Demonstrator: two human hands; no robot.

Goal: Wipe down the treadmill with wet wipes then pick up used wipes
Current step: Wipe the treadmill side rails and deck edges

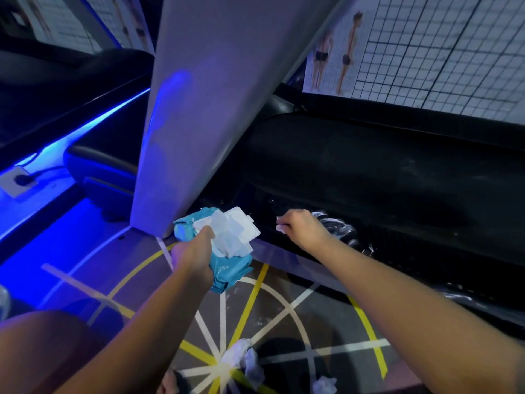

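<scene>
**Operator 1:** Nearest us, two bare forearms [133, 336] reach forward toward the treadmill's grey upright [199, 109]. What do we record for the left hand [196, 251]?

**Operator 2:** We record it just below the foot of the upright, fingers wrapped round a teal wipes pack [230, 268]. The pack's white lid [244, 226] stands open, and a wipe sheet [233, 245] bunches out of it.

**Operator 1:** And the right hand [301, 227]?

**Operator 2:** Right of the upright's foot, we see its fingers curled, pinching a small white wipe [281, 228] against the black treadmill base [369, 172]. Wet streaks [341, 231] show on the base just beyond the hand, farther from the upright.

**Operator 1:** Where do we log the used wipes [241, 356]?

**Operator 2:** They lie crumpled on the floor [321, 317] well below the upright, where yellow and white lines cross. Another lies to their right at the bottom edge. We also note a gridded wall chart [426, 52] right of the upright and blue light [85, 132] to its left.
</scene>
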